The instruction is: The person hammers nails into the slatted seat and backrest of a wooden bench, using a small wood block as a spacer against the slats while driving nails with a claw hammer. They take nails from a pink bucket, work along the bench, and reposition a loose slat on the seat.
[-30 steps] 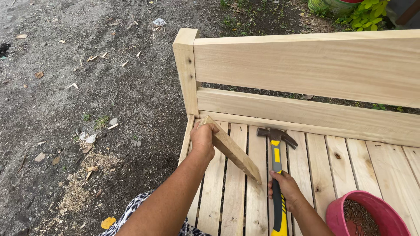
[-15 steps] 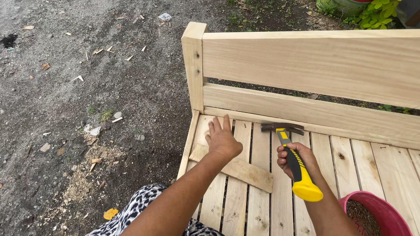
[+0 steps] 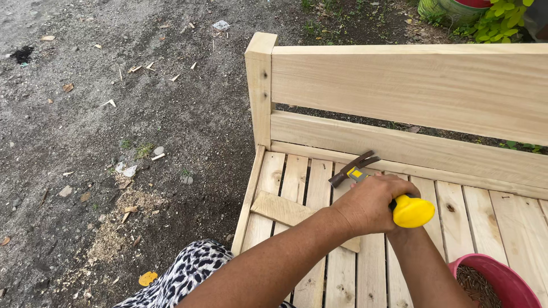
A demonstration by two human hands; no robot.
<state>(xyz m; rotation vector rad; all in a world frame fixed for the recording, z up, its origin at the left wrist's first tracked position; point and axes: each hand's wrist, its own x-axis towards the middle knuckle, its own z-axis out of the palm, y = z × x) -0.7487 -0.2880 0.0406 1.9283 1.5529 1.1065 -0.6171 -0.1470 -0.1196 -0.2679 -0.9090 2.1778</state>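
We have both hands, left hand [image 3: 365,205] over right, clamped on the yellow-handled hammer [image 3: 394,199], its head pointing up-left above the bench slats [image 3: 297,182], the loose wood strip [image 3: 285,211] lying just left.

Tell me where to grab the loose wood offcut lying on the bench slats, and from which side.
Take the wood offcut by its free left end, coming from the bench's open left edge. It lies flat and slanted across the slats; its right end is hidden under the left hand, which overlaps the hammer. Pinch the long edges, probably over a slat gap so the fingers get under.
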